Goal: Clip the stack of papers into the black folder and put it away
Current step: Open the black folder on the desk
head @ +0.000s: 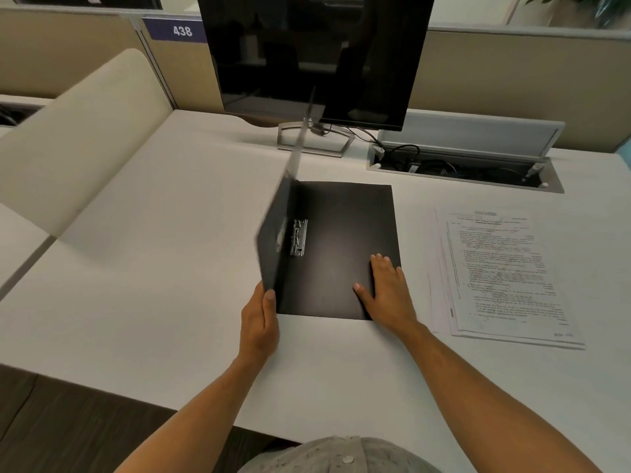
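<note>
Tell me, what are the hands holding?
The left hand grips the black folder's front cover by its near corner. The right hand only presses flat.

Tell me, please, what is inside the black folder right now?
Only a metal clip near the spine of the black folder; no papers. The right hand covers part of the inside; the left hand lifts the cover.
</note>
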{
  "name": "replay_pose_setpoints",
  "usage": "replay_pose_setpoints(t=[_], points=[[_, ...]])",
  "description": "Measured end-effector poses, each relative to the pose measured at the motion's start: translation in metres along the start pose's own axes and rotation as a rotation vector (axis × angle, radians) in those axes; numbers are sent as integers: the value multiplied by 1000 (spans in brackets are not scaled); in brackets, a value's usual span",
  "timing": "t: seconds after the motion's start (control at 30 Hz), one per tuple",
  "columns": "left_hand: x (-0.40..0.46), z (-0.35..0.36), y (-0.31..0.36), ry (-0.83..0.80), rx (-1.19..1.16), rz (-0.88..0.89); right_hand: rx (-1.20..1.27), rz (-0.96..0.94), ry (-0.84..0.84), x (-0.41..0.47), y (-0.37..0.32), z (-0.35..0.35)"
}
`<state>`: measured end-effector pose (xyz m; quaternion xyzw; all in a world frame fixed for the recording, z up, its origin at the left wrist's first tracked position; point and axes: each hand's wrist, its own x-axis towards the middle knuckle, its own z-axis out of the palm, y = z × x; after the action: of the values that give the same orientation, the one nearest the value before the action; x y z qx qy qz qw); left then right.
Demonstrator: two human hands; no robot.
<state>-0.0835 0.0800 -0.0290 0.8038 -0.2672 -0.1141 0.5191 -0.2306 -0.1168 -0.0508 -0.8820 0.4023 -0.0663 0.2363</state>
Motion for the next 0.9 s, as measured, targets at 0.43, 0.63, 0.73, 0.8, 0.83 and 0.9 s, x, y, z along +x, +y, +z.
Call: replay_pose_setpoints(t=[0.43, 0.63, 0.73, 0.8, 0.83, 0.9], points=[[7, -16, -16, 267, 59, -236, -134, -17, -33, 2, 4, 0], [-4, -10, -2, 308, -71, -367, -177, -23, -23, 2, 5, 3], [-10, -5, 8, 234, -112, -252, -192, -28, -25, 1, 5, 3], [-10, -2, 10, 174, -91, -158, -204, -37, -23, 0, 6, 4], [-10, -1, 10, 139, -65, -127, -210, -44, -17, 0, 6, 4], [-6, 2, 9, 69, 8, -56, -217, -55, -7, -3, 6, 4]])
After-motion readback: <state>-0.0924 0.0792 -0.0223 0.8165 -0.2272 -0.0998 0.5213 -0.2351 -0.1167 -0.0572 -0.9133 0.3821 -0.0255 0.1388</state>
